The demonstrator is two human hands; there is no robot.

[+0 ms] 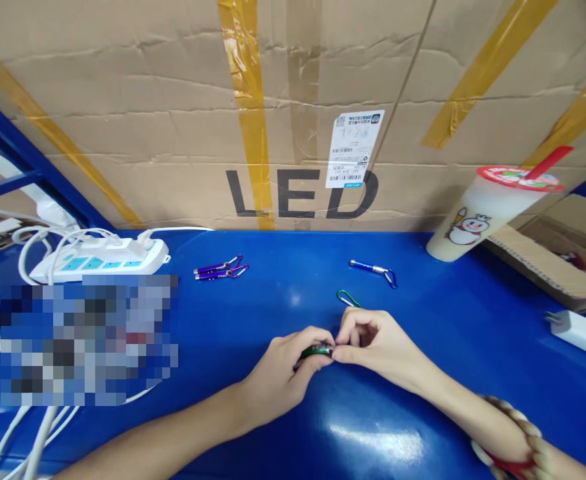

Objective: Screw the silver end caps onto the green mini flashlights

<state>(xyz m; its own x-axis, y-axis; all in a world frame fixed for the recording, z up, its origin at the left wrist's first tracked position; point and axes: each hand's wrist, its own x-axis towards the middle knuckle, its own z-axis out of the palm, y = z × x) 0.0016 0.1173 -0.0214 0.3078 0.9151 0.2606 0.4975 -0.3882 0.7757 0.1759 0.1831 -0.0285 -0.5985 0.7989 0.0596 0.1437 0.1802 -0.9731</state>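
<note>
Between thumb and fingers, my left hand (285,367) grips a small green keychain flashlight (317,349), partly covered by the fingers. My right hand (367,343) pinches its silvery right end; the fingertips hide what exactly lies there. Just behind the right hand a green carabiner clip (347,298) shows on the blue table, its lower end hidden by the hand. Farther back lies a blue keychain flashlight (367,267) with a blue carabiner. To the left, two purple keychain flashlights (213,272) with carabiners lie side by side.
A white power strip (103,260) with cables is at the left, beside a pixelated patch. A large cardboard box (183,147) walls off the back. At right stand a drink cup (493,213) with a red straw, an open carton (547,267) and a white adapter (583,337).
</note>
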